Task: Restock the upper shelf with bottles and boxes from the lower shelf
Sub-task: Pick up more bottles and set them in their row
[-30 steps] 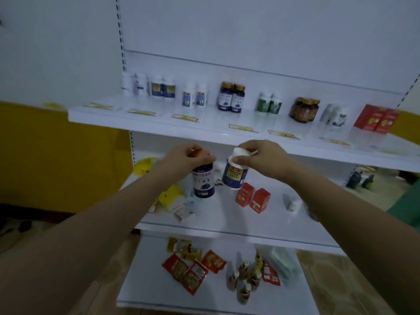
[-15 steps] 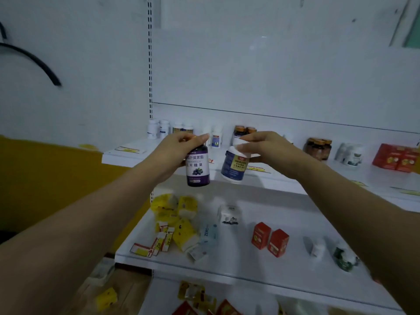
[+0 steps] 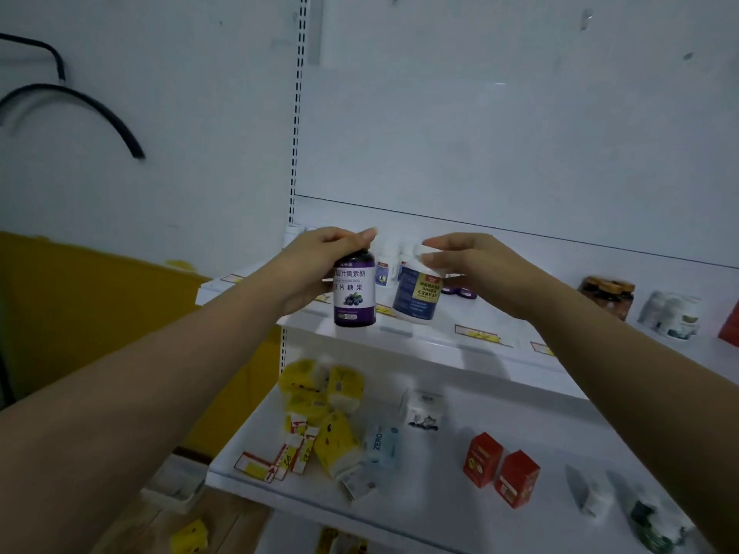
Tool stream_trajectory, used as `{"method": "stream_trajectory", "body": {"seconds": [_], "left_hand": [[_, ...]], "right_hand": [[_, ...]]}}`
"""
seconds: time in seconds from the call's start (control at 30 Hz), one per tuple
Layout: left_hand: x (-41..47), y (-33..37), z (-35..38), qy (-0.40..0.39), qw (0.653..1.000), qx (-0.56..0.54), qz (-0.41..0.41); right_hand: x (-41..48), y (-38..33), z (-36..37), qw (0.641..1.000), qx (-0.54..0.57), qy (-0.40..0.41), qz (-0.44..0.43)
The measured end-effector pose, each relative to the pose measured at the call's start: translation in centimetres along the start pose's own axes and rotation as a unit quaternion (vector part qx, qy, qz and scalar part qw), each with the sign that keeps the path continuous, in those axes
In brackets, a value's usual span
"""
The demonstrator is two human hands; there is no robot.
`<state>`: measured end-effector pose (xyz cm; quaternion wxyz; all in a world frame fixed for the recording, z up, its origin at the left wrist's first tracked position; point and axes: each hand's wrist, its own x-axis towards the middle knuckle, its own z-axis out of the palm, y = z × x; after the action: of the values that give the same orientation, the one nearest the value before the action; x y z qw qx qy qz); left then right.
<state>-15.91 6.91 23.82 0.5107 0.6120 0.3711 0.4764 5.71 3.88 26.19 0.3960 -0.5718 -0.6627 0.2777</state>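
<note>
We are holding two bottles by their caps, one in each hand, at the front of the upper shelf. Our left hand is curling its fingers over the top of the purple blueberry-label bottle and clamping the cap from above. The body is hanging straight down below the fingertips, long axis upright. Our right hand is doing much the same to the white blue-label bottle. Its fingers are wrapping the white cap, and the body is hanging beneath them, leaning a little. The two bottles are hanging side by side, near each other, with a narrow gap between them.

The coming move, we are judging, is turning on the drop from fingertips to board. The shelf surface is lying below and just beyond both bases, and the purple bottle's base is sitting about level with the shelf's front lip. We cannot tell whether either base is already over the board or whether either is touching it. Beyond our fingertips a row of small bottles is standing at the back, so the free ground is lying between that row and our knuckles.

Neither hand is looking clearly nearer to the shelf. We are expecting a short push away from us, then a straight lowering, with the white bottle needing righting first.

Far below our wrists, two red boxes and some yellow packets are lying on the lower shelf.
</note>
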Motion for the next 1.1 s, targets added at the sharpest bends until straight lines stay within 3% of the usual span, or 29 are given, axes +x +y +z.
{"method": "stream_trajectory", "body": {"seconds": [0.3, 0.7, 1.1], "left_hand": [[7.2, -1.4, -7.5, 0.046, 0.999, -0.003, 0.002], [20.7, -6.2, -17.7, -0.024, 0.998, 0.059, 0.006], [27.6, -9.7, -19.1, -0.027, 0.998, 0.040, -0.031]], "right_hand": [[9.5, 0.1, 5.8, 0.999, -0.039, -0.027, 0.008], [24.3, 0.6, 14.4, 0.984, -0.166, 0.035, 0.052], [33.9, 3.3, 15.6, 0.958, -0.276, 0.046, 0.055]]}}
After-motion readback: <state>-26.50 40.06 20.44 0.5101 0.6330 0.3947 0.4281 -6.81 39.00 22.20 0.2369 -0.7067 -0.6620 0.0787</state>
